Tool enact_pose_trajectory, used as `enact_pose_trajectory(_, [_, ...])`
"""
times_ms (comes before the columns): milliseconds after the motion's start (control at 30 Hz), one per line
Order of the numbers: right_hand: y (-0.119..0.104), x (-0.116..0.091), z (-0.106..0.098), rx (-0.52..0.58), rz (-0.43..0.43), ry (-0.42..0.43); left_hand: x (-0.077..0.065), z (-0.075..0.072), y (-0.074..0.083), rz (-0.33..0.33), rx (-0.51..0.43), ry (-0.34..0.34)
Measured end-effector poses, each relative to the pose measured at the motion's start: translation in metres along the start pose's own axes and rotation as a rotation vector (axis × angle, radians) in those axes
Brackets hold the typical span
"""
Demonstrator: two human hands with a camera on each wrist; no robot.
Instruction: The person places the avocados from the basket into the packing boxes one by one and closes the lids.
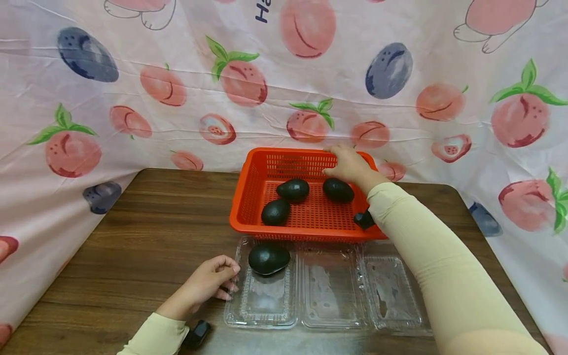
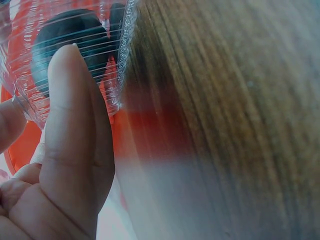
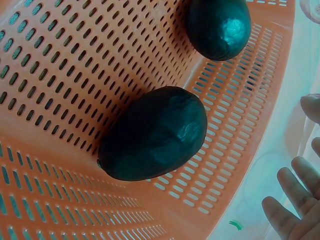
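Note:
My left hand (image 1: 204, 286) is beside the left edge of a clear plastic container (image 1: 266, 308), fingers loosely bent. From the left wrist, one straight finger (image 2: 72, 115) overlaps the container's ribbed wall. A dark green avocado (image 1: 268, 259) lies at the far end inside that container. Over the back right of the orange basket (image 1: 239, 197), my right hand (image 1: 348, 165) has its fingers spread and holds nothing. Below it sits one avocado (image 1: 338, 190), also large in the right wrist view. Two more, a rear avocado (image 1: 294, 190) and a front avocado (image 1: 275, 212), lie at the basket's left.
A middle clear container (image 1: 333, 296) and a right clear container (image 1: 395, 296) line up beside the first, in front of the basket. All stand on a brown wooden table (image 1: 177, 217). A fruit-print cloth (image 1: 275, 118) hangs behind and at both sides.

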State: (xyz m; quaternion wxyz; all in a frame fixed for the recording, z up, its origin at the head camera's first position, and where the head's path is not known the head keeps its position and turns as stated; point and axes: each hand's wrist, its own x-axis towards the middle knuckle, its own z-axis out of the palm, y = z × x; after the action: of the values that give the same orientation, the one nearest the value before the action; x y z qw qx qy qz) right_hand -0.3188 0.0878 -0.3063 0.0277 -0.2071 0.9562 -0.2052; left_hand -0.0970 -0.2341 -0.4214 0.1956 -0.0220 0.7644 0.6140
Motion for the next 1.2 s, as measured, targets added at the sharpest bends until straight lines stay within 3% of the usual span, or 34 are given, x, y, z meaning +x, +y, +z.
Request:
enact_pose_trajectory(400, [0.004,0.005,0.005,-0.028,0.033,-0.035,-0.003,0.001,0.001,-0.012,0.001,0.001])
enact_pose_trajectory(867, [0.013,0.008,0.008,-0.075,0.111,-0.2,-0.001,0.001,0.003,-0.013,-0.002,0.002])
enact_pose_trajectory(1200, [0.022,0.008,0.015,-0.057,0.154,-0.229,-0.001,0.0,-0.002,-0.009,-0.002,-0.002])
